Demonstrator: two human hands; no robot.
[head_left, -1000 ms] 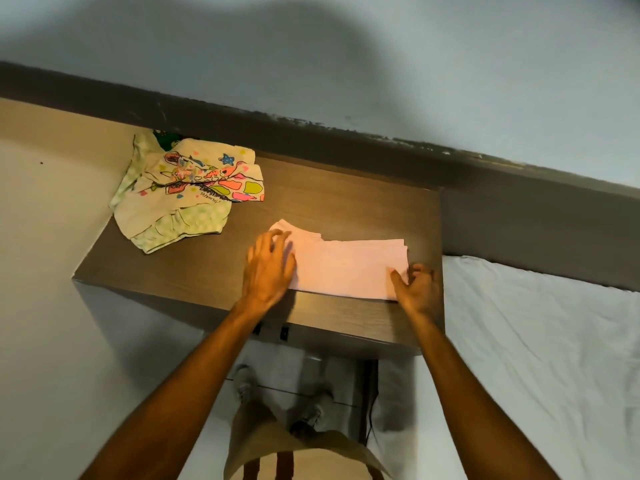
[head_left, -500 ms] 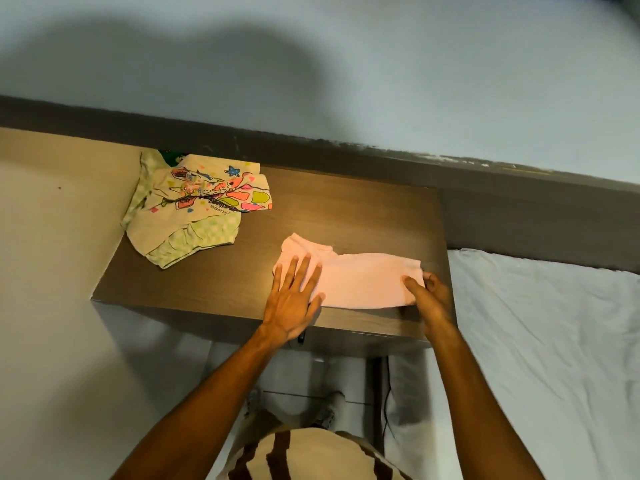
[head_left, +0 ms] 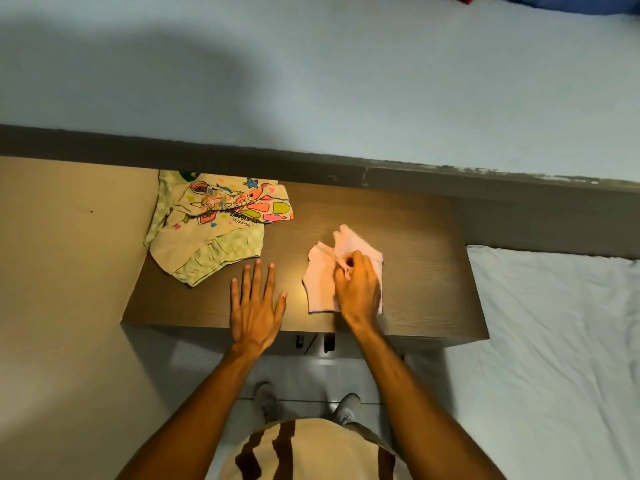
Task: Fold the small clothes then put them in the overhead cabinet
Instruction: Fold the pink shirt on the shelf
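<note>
A small pink garment (head_left: 320, 282) lies folded over on the brown wooden shelf (head_left: 422, 278), right of centre. My right hand (head_left: 356, 289) rests on top of it, fingers pinched on a fold of the pink cloth. Flat on the bare wood to the left of the garment lies my left hand (head_left: 256, 306), fingers spread, holding nothing. A pile of small printed clothes (head_left: 214, 226), cream and green check with a bright cartoon print, sits at the shelf's back left corner.
A beige wall panel (head_left: 65, 271) borders the shelf on the left. A bed with a white sheet (head_left: 561, 358) lies to the right. A pale wall (head_left: 311, 81) rises behind a dark ledge (head_left: 242, 157). My feet stand on the floor below.
My right hand has carried the garment's right end over to the left, folding it to about half its length. My left hand has slid off the cloth onto the bare wood.
</note>
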